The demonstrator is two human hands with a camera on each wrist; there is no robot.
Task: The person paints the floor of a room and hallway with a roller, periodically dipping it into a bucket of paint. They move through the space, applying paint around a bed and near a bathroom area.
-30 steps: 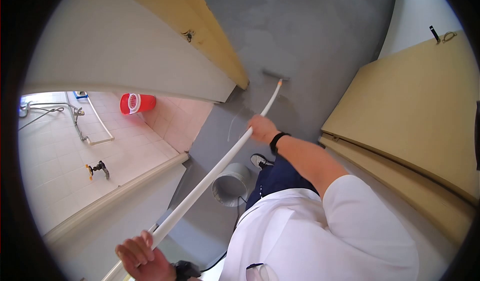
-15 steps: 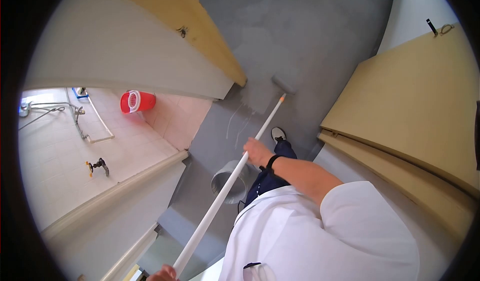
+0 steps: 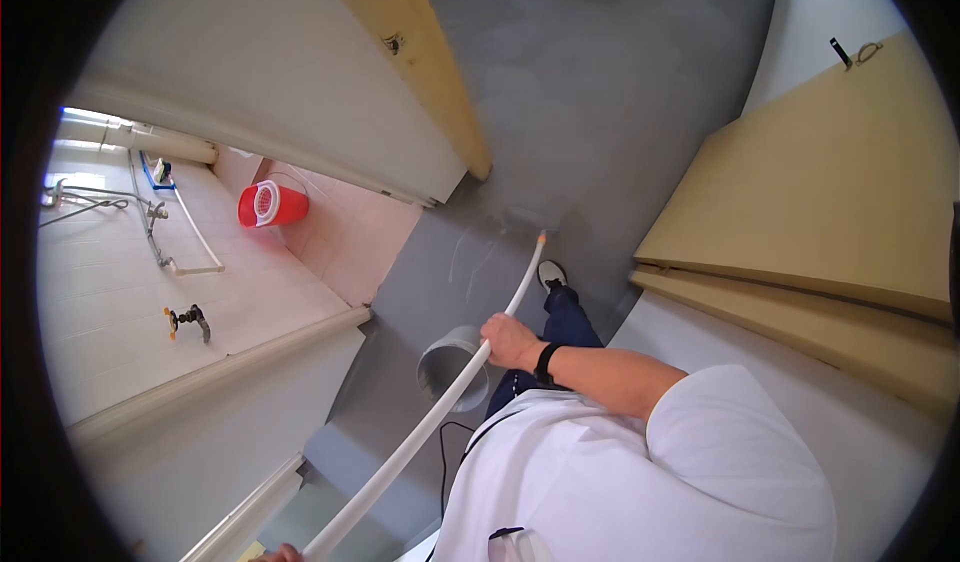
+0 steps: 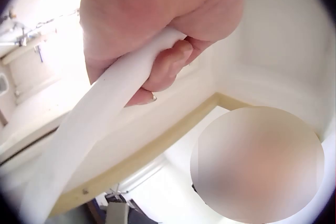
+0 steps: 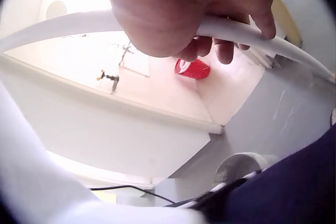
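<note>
A long white pole (image 3: 430, 424) runs diagonally through the head view, from the lower left up to an orange tip near the grey floor (image 3: 600, 92). Its roller head is blurred and hard to make out there. My right hand (image 3: 511, 341) grips the pole around its middle, fingers curled round it in the right wrist view too. At the bottom edge my left hand (image 3: 280, 554) is mostly cut off; the left wrist view shows that hand (image 4: 163, 19) wrapped round the pole (image 4: 105, 98).
A grey bucket (image 3: 436, 369) stands on the floor beside my legs. Through the doorway on the left are a red bucket (image 3: 288, 205) and a tap (image 3: 190, 320). A yellow door frame (image 3: 440, 82) stands ahead, and a tan door panel (image 3: 810, 182) is at the right.
The pole's orange tip went away from me to the right, then came back closer. My right hand moved down toward my body, and my left hand dropped to the bottom edge.
</note>
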